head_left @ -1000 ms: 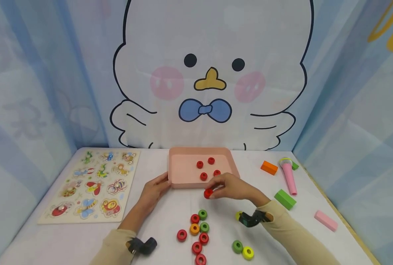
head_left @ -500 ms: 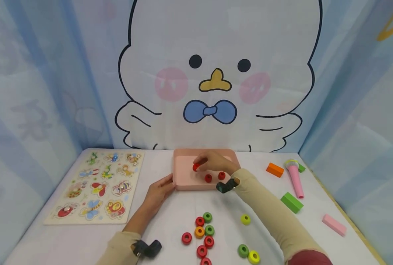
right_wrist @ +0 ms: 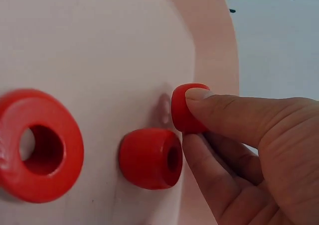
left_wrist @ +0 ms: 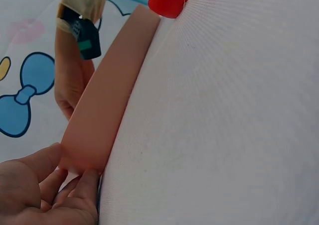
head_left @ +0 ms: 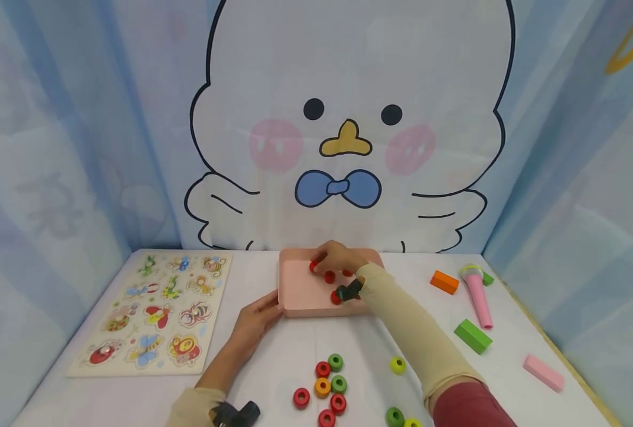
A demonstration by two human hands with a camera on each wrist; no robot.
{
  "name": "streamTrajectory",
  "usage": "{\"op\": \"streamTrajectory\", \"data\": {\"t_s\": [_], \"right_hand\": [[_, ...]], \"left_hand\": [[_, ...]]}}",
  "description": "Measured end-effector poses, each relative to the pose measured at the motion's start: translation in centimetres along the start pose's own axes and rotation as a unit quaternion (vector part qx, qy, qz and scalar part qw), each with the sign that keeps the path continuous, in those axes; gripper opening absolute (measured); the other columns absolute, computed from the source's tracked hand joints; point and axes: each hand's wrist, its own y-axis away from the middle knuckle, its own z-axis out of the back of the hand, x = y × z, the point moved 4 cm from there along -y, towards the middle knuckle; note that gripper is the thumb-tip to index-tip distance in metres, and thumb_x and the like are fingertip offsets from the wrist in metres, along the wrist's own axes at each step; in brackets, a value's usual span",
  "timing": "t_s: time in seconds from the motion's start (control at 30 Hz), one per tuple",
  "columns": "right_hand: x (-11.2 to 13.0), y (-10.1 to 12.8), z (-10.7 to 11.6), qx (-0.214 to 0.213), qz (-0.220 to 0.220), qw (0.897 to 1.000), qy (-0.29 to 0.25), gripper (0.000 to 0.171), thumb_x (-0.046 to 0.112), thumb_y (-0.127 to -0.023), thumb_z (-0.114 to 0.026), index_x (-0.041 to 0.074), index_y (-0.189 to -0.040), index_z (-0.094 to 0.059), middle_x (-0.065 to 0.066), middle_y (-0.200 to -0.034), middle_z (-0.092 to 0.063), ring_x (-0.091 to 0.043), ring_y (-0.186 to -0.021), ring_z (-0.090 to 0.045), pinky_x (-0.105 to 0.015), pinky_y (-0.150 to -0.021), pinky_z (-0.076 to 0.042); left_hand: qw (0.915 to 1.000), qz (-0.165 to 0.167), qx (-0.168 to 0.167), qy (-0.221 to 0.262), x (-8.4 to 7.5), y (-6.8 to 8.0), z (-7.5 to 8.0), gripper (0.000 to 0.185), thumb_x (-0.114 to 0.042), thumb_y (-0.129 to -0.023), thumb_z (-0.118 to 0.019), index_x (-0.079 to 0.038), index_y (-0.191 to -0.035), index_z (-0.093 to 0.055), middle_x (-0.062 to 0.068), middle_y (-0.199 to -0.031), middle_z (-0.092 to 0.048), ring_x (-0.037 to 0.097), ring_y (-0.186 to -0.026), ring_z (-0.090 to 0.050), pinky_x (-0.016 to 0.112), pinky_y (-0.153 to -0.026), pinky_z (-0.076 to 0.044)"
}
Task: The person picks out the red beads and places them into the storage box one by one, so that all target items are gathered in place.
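A shallow pink tray [head_left: 304, 312] sits at the back middle of the table. My left hand [head_left: 253, 323] holds its near left corner; in the left wrist view the thumb and fingers press around the end of the tray wall [left_wrist: 107, 93]. Inside the tray, my right hand [head_left: 340, 258] pinches a red bead [right_wrist: 180, 110] between thumb and fingers, close to the far wall. Beside it a second red bead [right_wrist: 149, 159] lies on its side. Another red bead [right_wrist: 42, 177], its hole showing, is farther left in the right wrist view. The right hand and wrist camera partly cover other red beads.
In front of the tray lie several loose beads: red [head_left: 301, 398], orange [head_left: 323, 388], green [head_left: 339, 384] and yellow [head_left: 397, 365]. An insect puzzle board [head_left: 150, 314] is at the left. At the right are a pink microphone [head_left: 477, 298] and orange, green [head_left: 473, 336] and pink blocks.
My right hand has carried a red bead from in front of the tray into it, toward the back. The left hand stays at the tray's corner. The head view has shifted slightly.
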Motion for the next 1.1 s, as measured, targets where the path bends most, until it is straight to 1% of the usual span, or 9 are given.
{"op": "streamTrajectory", "data": {"t_s": [0.1,0.17,0.33,0.47,0.57,0.7,0.8,0.93,1.1], "right_hand": [[-0.9,-0.4,-0.6,-0.001,0.014,1.0,0.012,0.025,0.021,-0.088,-0.074,0.019,-0.114,-0.071,-0.009,-0.082,-0.064,-0.023,-0.071,-0.059,-0.034,-0.062,-0.048],[-1.4,-0.6,-0.9,-0.004,0.011,1.0,0.014,0.026,0.021,-0.088,-0.074,0.018,-0.114,-0.071,-0.009,-0.085,-0.065,-0.023,-0.07,-0.059,-0.032,-0.06,-0.047],[-1.6,-0.9,-1.5,-0.016,-0.013,1.0,0.024,0.033,0.025,-0.086,-0.078,0.018,-0.118,-0.071,-0.005,-0.102,-0.063,-0.024,-0.081,-0.06,-0.034,-0.066,-0.048],[-1.6,-0.8,-2.0,-0.006,-0.011,1.0,0.003,0.038,0.023,-0.086,-0.077,0.019,-0.122,-0.068,-0.004,-0.106,-0.061,-0.025,-0.086,-0.059,-0.036,-0.07,-0.05],[-1.4,-0.2,-1.9,0.001,0.008,1.0,-0.002,0.041,0.026,-0.086,-0.076,0.019,-0.125,-0.065,-0.005,-0.107,-0.062,-0.026,-0.086,-0.06,-0.037,-0.072,-0.051],[-1.1,1.4,-1.0,-0.011,0.026,1.0,0.014,0.046,0.032,-0.088,-0.075,0.018,-0.129,-0.063,-0.003,-0.113,-0.061,-0.025,-0.095,-0.057,-0.041,-0.077,-0.054],[-0.9,3.2,-0.3,-0.023,0.038,0.999,0.021,0.046,0.03,-0.09,-0.072,0.016,-0.133,-0.061,-0.001,-0.121,-0.06,-0.024,-0.106,-0.054,-0.043,-0.088,-0.054],[-0.4,5.6,0.3,-0.044,0.089,0.994,0.038,0.044,0.024,-0.091,-0.071,0.011,-0.132,-0.062,-0.005,-0.125,-0.063,-0.023,-0.113,-0.056,-0.041,-0.097,-0.051],[-0.1,9.4,0.5,-0.065,0.16,0.983,0.061,0.038,0.016,-0.09,-0.073,0.005,-0.125,-0.066,-0.011,-0.121,-0.066,-0.025,-0.112,-0.06,-0.038,-0.096,-0.052]], "left_hand": [[1.0,0.001,0.005,0.002,0.4,0.4,-0.1,0.052,-0.002,-0.097,-0.059,0.003,-0.145,-0.043,0.023,-0.149,-0.04,0.032,-0.136,-0.04,0.037,-0.108,-0.04],[1.0,0.001,0.006,0.003,0.7,0.7,-0.2,0.052,-0.002,-0.097,-0.059,0.003,-0.145,-0.043,0.022,-0.149,-0.04,0.032,-0.136,-0.04,0.035,-0.107,-0.04],[1.0,0.001,0.005,0.0,1.1,1.2,-0.2,0.051,-0.003,-0.097,-0.058,0.003,-0.145,-0.042,0.022,-0.149,-0.04,0.032,-0.136,-0.04,0.034,-0.106,-0.041],[1.0,0.003,0.001,-0.002,1.3,1.5,0.1,0.051,-0.002,-0.097,-0.058,0.004,-0.145,-0.042,0.023,-0.149,-0.039,0.033,-0.136,-0.039,0.034,-0.106,-0.041],[1.0,0.0,-0.004,0.001,1.3,1.4,0.2,0.051,0.0,-0.097,-0.058,0.004,-0.145,-0.043,0.022,-0.149,-0.041,0.033,-0.136,-0.04,0.034,-0.106,-0.041],[1.0,-0.006,0.001,0.0,1.2,1.2,0.0,0.051,-0.001,-0.096,-0.059,0.003,-0.145,-0.044,0.021,-0.148,-0.042,0.032,-0.135,-0.041,0.034,-0.106,-0.041],[0.9999,-0.005,0.008,-0.008,1.1,0.9,-0.2,0.052,-0.002,-0.096,-0.059,0.002,-0.146,-0.043,0.02,-0.149,-0.041,0.031,-0.136,-0.041,0.034,-0.107,-0.041],[0.9999,-0.001,0.003,-0.011,0.7,0.6,-0.1,0.052,-0.003,-0.096,-0.059,0.001,-0.146,-0.044,0.019,-0.15,-0.041,0.03,-0.136,-0.041,0.035,-0.107,-0.04],[0.9999,-0.003,0.001,-0.012,0.0,0.0,0.0,0.052,-0.003,-0.096,-0.059,-0.001,-0.146,-0.044,0.017,-0.15,-0.041,0.028,-0.136,-0.041,0.033,-0.107,-0.04]]}}
